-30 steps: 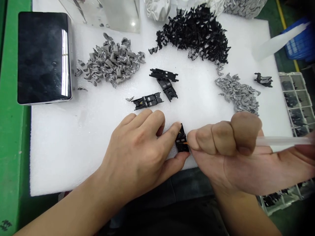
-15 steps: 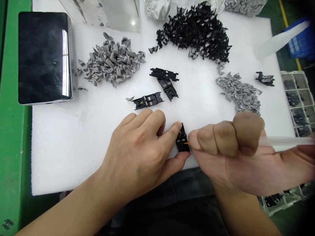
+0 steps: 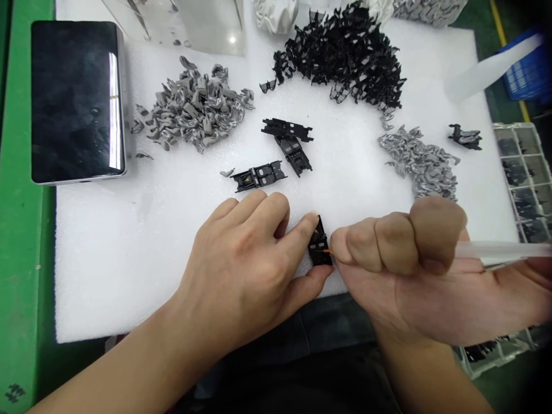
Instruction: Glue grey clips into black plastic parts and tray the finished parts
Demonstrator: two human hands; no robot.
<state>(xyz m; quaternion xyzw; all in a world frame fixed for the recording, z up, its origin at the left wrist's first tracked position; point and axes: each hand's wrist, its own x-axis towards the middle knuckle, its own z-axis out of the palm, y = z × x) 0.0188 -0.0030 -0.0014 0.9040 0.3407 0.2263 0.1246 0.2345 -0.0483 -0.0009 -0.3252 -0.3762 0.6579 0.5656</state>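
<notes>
My left hand (image 3: 254, 259) pins a small black plastic frame (image 3: 319, 246) to the white foam board, index finger on its upper end and thumb at its lower end. My right hand (image 3: 401, 259) is closed around a slim tool with a translucent white shaft (image 3: 495, 250) and a thin orange tip (image 3: 328, 251). That tip touches or hovers over the middle of the frame. The fingers hide most of the tool, so its exact kind is unclear. Several similar black frames (image 3: 259, 176) lie beyond my left hand, beside one small grey clip (image 3: 227, 172).
On the white foam board (image 3: 103, 259) are a heap of grey clips (image 3: 194, 109), a pile of black parts (image 3: 345, 54) and silvery-grey pieces (image 3: 422, 164). A dark-screened device (image 3: 77, 103) stands at left. Compartment boxes (image 3: 524, 178) and a blue basket (image 3: 526, 69) lie beyond the right edge.
Almost nothing differs. Both hands keep their hold, and the right hand's knuckles have shifted very slightly.
</notes>
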